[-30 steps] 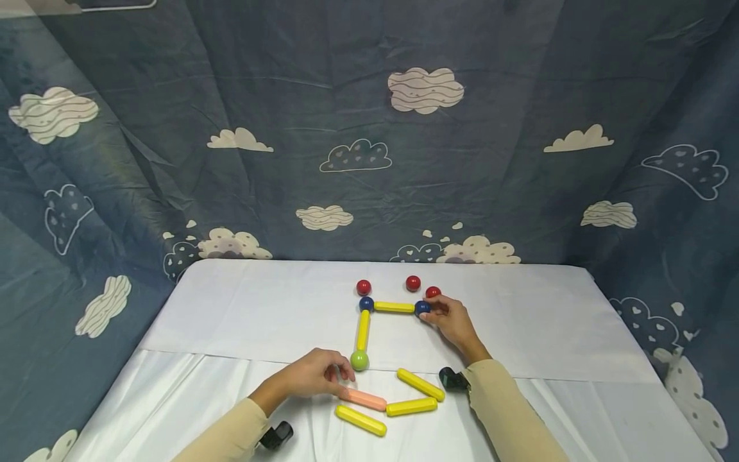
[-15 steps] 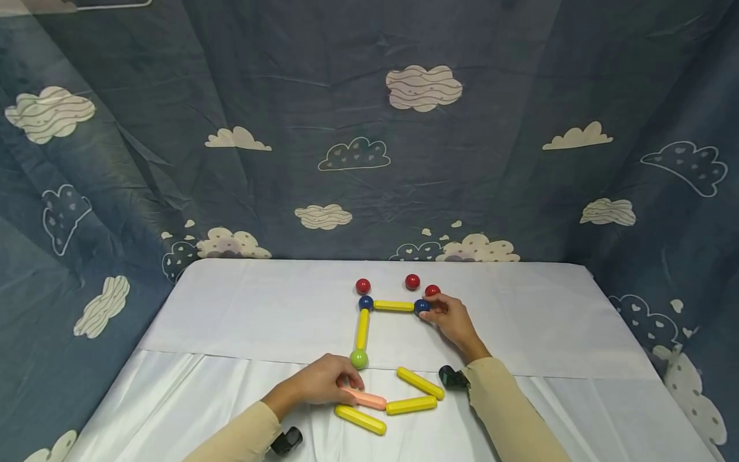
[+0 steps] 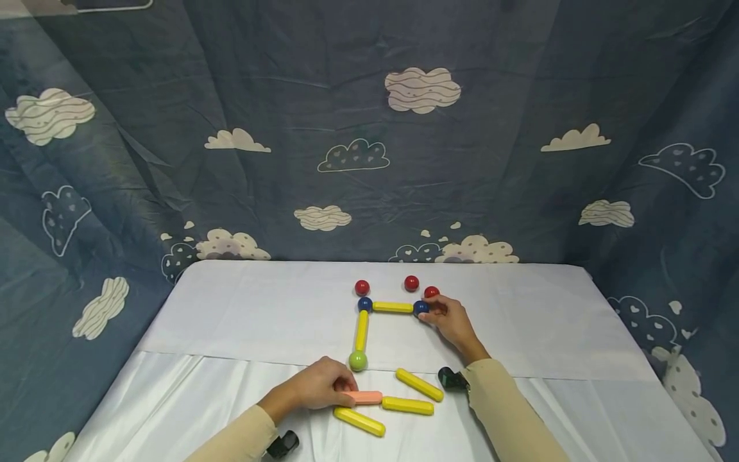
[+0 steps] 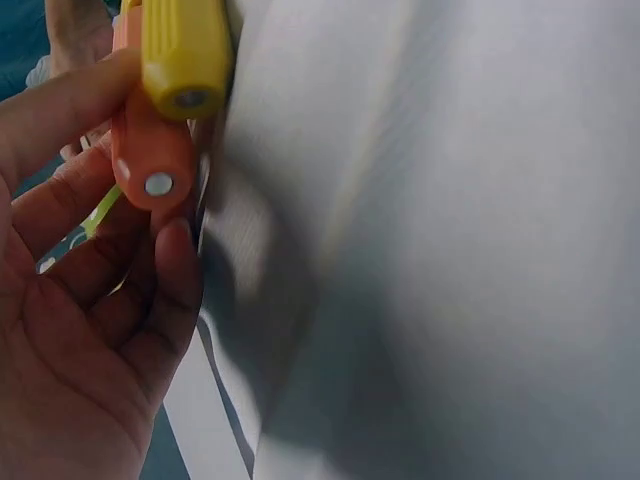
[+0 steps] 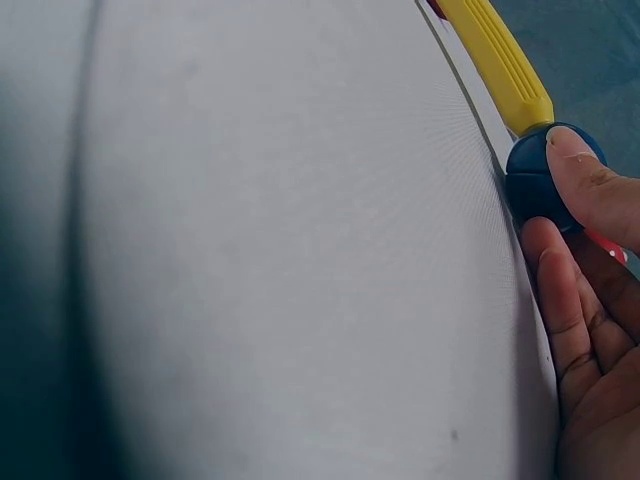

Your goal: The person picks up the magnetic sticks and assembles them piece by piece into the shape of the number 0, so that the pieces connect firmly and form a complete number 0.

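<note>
My left hand [image 3: 322, 384] pinches a salmon-orange building rod [image 3: 368, 398] between thumb and fingers. A silvery disc shows on the orange rod's end [image 4: 150, 165] in the left wrist view. At its right end the rod meets a yellow rod [image 3: 407, 406]. Farther back, my right hand [image 3: 455, 324] grips a dark blue ball [image 5: 530, 180] with thumb and fingertips. A yellow rod [image 3: 392, 308] runs from that ball to another blue ball [image 3: 365, 305]. From there a further yellow rod [image 3: 361, 330] reaches a green ball [image 3: 358, 360], just beyond my left hand.
Two loose yellow rods [image 3: 359, 421] [image 3: 419, 385] lie near the orange one on the white cloth [image 3: 231, 308]. Three red balls [image 3: 362, 287] [image 3: 412, 283] [image 3: 431, 292] sit behind the joined pieces. A cloud-patterned curtain [image 3: 485, 179] surrounds the table.
My left hand has moved right and taken a fuller hold of the orange rod. That rod has turned nearly level, and the yellow rod at its end has swung with it. My right hand stays put.
</note>
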The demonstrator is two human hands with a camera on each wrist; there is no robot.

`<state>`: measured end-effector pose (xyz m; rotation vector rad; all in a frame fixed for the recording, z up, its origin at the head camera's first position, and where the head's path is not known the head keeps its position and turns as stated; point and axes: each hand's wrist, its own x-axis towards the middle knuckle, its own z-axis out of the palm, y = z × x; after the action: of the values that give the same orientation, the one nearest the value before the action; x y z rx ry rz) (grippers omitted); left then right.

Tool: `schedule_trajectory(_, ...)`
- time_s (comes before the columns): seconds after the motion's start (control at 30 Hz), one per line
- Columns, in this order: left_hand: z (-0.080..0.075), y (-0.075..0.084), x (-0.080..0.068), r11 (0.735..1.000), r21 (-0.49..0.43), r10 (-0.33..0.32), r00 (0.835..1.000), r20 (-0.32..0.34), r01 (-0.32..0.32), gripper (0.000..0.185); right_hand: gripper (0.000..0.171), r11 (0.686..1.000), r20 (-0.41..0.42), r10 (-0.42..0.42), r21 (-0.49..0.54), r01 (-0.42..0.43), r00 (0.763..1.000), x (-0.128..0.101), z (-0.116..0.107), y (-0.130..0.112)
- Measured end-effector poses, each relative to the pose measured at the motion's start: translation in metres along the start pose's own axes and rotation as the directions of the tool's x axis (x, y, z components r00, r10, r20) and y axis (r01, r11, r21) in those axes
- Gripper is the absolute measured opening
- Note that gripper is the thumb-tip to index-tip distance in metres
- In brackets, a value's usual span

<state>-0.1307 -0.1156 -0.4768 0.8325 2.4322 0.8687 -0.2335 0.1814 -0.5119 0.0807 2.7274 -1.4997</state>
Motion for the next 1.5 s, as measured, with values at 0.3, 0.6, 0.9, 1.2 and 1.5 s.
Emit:
schedule_trajectory(0.3, -0.008, 0.002, -0.010, 0.988, -0.136, -0.078, 0.997, 0.004, 0.078, 0.007, 0.039, 1.000, 0.001, -0.019, -0.005, 0.019, 1.000, 0.000, -0.002, 0.000)
schedule_trajectory(0.6, -0.007, 0.002, -0.016, 0.930, -0.321, -0.169, 0.984, 0.053, 0.177, 0.010, 0.040, 1.000, 0.003, 0.006, -0.007, -0.006, 1.000, 0.000, 0.001, 0.003)
schedule_trajectory(0.9, -0.009, 0.000, -0.020, 0.864, -0.461, -0.189, 0.979, 0.072, 0.201, 0.020, 0.040, 1.000, 0.000, -0.015, 0.001, 0.015, 1.000, 0.000, 0.000, 0.001)
schedule_trajectory(1.2, -0.005, -0.004, -0.019, 0.809, -0.525, -0.256, 0.963, 0.089, 0.264, 0.022, 0.040, 1.000, -0.001, -0.005, 0.004, 0.005, 1.000, 0.001, 0.000, 0.000)
schedule_trajectory(1.5, -0.002, -0.002, -0.016, 0.813, -0.518, -0.254, 0.963, 0.096, 0.266, 0.025, 0.041, 1.000, 0.005, 0.003, 0.001, -0.003, 1.000, 0.000, 0.001, 0.002)
